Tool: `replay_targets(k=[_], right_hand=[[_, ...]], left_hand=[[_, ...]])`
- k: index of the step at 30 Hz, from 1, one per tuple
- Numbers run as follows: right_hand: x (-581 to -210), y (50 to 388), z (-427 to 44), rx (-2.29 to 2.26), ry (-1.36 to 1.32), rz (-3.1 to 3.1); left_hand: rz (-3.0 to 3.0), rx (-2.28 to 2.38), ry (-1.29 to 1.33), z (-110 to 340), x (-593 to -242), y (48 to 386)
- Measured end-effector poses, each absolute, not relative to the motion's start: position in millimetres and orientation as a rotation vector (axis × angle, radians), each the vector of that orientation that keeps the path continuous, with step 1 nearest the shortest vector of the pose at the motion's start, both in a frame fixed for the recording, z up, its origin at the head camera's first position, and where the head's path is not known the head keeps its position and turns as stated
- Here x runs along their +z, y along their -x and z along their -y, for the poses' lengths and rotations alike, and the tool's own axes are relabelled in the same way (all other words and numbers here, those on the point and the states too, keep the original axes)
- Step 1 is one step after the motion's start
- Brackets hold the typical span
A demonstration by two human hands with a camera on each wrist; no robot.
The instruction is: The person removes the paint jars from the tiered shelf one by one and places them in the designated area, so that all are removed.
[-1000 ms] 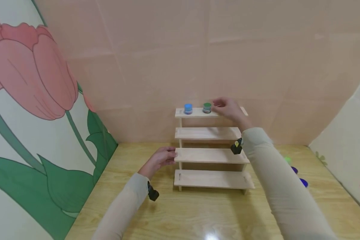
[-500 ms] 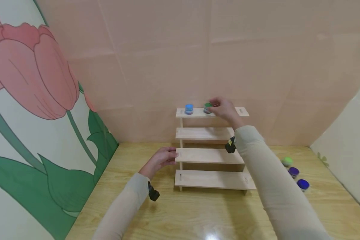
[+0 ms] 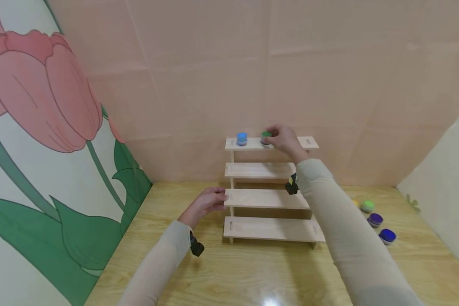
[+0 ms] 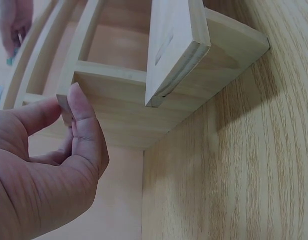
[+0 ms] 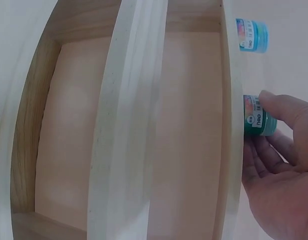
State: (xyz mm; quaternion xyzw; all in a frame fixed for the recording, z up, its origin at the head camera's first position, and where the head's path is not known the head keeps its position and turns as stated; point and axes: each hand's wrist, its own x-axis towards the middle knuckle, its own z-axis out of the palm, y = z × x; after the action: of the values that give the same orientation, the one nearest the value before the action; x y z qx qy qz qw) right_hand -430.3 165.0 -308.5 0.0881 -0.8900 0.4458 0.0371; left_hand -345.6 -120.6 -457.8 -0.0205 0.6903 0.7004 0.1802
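A four-tier wooden display shelf (image 3: 267, 198) stands on the table. My left hand (image 3: 206, 201) pinches the left end of its second-lowest board between thumb and fingers, plain in the left wrist view, where that hand (image 4: 59, 165) fills the lower left. On the top board sits a small paint jar with a green lid (image 3: 266, 135). My right hand (image 3: 285, 140) holds this jar from the right; in the right wrist view the thumb lies at the lid of the green jar (image 5: 254, 115) and the fingers curl beside it. A blue-lidded paint jar (image 3: 242, 139) stands apart, further left.
At the right of the table (image 3: 248, 272) are several more jars: a light green one (image 3: 367, 206), a purple one (image 3: 375, 220), a dark blue one (image 3: 387, 236) and part of a yellow one (image 3: 355, 203). Behind the shelf rises a pinkish wall (image 3: 199, 85).
My right hand has moved left along the top board, from beside the green-lidded jar onto it. The left hand has stayed on the shelf. More jars at the right have come into sight.
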Motion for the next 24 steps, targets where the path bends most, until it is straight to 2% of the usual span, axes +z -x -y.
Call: replay_targets(k=[8, 24], right_hand=[[-305, 422, -172, 1.316, -0.278, 2.727], [-294, 375, -226, 1.344, -0.354, 2.654]], left_hand=[[-1.936, 1.987, 0.049, 117, -458, 346], [-1.917, 1.978, 0.038, 118, -455, 341]])
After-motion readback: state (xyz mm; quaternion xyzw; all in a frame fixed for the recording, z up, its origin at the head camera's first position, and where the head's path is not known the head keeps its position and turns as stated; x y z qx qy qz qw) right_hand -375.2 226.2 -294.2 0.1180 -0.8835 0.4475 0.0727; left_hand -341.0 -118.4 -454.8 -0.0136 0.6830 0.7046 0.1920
